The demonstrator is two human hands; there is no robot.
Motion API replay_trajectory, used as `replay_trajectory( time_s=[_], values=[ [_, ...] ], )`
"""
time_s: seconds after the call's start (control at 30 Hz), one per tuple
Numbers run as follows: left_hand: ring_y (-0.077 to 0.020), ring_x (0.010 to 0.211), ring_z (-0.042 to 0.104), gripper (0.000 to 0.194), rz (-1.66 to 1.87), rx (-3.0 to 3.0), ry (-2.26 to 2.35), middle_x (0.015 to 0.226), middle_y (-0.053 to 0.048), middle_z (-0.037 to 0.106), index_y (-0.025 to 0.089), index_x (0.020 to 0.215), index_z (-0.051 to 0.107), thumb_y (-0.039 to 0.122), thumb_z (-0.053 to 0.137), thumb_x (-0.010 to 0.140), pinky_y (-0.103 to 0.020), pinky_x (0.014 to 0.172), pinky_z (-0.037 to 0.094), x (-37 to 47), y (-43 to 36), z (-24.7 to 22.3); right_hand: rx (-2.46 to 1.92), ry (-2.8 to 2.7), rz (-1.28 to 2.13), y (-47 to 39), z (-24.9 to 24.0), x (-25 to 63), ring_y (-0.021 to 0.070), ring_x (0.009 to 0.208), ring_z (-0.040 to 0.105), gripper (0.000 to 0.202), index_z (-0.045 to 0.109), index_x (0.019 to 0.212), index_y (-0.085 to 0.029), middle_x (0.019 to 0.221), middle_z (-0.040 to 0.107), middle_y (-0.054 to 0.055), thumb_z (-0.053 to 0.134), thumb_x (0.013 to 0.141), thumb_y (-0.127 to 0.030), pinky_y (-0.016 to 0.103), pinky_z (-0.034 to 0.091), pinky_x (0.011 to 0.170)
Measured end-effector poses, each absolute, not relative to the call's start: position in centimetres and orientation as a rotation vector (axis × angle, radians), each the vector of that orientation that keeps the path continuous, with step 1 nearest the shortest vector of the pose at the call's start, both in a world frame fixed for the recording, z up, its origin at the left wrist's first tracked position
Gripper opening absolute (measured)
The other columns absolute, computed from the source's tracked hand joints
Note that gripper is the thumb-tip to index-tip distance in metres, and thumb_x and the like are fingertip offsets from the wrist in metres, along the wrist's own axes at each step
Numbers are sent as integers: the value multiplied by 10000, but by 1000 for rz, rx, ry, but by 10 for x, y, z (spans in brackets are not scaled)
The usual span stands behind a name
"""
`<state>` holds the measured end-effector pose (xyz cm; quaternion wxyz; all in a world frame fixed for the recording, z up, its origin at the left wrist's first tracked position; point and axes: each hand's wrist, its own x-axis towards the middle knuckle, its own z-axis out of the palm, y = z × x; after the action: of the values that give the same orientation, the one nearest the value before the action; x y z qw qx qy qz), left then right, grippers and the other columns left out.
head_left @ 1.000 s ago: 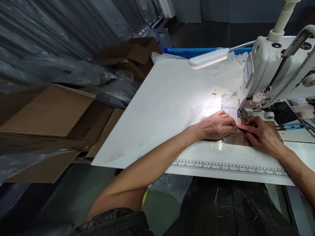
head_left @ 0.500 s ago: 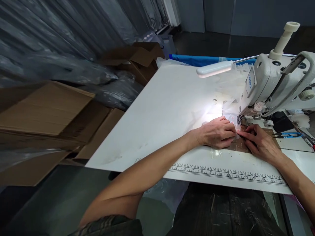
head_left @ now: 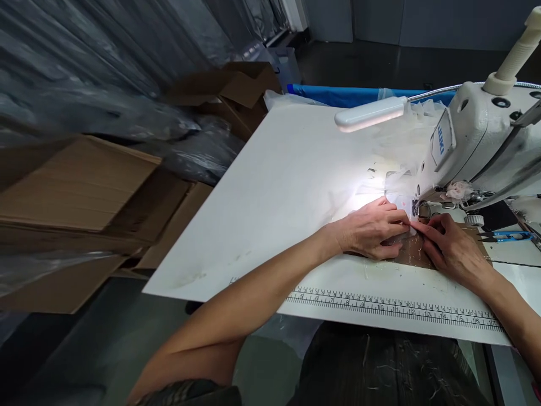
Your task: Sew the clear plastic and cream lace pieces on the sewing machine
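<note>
Fabric: thin, sheer whitish fabric (head_left: 397, 199) with small pinkish spots, lying flat right beside the presser foot (head_left: 415, 208); can't tell whether any of it sits under the foot; the lower part is partly covered by fingers
Left hand (head_left: 372, 230): palm down on the left of the fabric, fingers bent and bunched over it; looks like it's pressing, though I honestly can't tell if anything is pinched underneath
Right hand (head_left: 454, 245): index finger stretched out to the fabric's near edge, tip just about meeting the left hand's fingers; other fingers curled in; can't tell if it's gripping the cloth or only touching it
Machine: white JUKI sewing machine (head_left: 469, 129), head standing over the spot where the hands meet; a pale pink ruffled scrap (head_left: 459, 190) hangs low on it
Lamp: slim white lamp (head_left: 372, 114) on a bendy metal neck, throwing a bright patch just left of the needle area
Snips: blue-handled snips (head_left: 509, 236) lying to the right of the right hand, near a dark flat object (head_left: 499, 216)
Tabletop: white table (head_left: 253, 197), brown patch (head_left: 409, 256) under the hands; printed ruler (head_left: 393, 309) along the near edge
Off to the left: open cardboard box (head_left: 76, 186); crumpled clear plastic (head_left: 211, 149) behind it
</note>
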<state>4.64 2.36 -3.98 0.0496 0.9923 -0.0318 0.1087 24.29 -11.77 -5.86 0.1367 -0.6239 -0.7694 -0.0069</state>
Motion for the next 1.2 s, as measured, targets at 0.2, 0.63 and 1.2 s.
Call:
replay_trajectory(
  time_s=[0.2, 0.63, 1.2],
  values=[
    [-203, 822, 562, 290, 324, 3012, -57, 1071, -88, 678, 164, 1056, 660, 314, 481, 884, -385, 771, 400, 48, 26, -42, -1949, -2203, -65, -113, -60, 239, 134, 563, 492, 453, 601, 1332, -256, 1036, 598, 124, 337, 972, -334, 258, 389, 430],
    [-209, 838, 530, 365, 254, 3073, 87, 1109, -124, 635, 130, 1126, 633, 359, 418, 941, -393, 764, 384, 51, 22, -43, -1991, -2213, -160, -115, -56, 234, 128, 538, 489, 439, 618, 1277, -244, 997, 609, 120, 313, 976, -337, 246, 320, 408],
    [-243, 940, 542, 564, 193, 3067, 192, 1258, -164, 584, 58, 1237, 578, 507, 423, 933, -400, 831, 403, 54, 26, -42, -1981, -1757, 456, -103, -39, 264, 222, 641, 669, 507, 680, 793, -219, 713, 675, 81, 298, 1015, -468, 368, 568, 617]
  ],
)
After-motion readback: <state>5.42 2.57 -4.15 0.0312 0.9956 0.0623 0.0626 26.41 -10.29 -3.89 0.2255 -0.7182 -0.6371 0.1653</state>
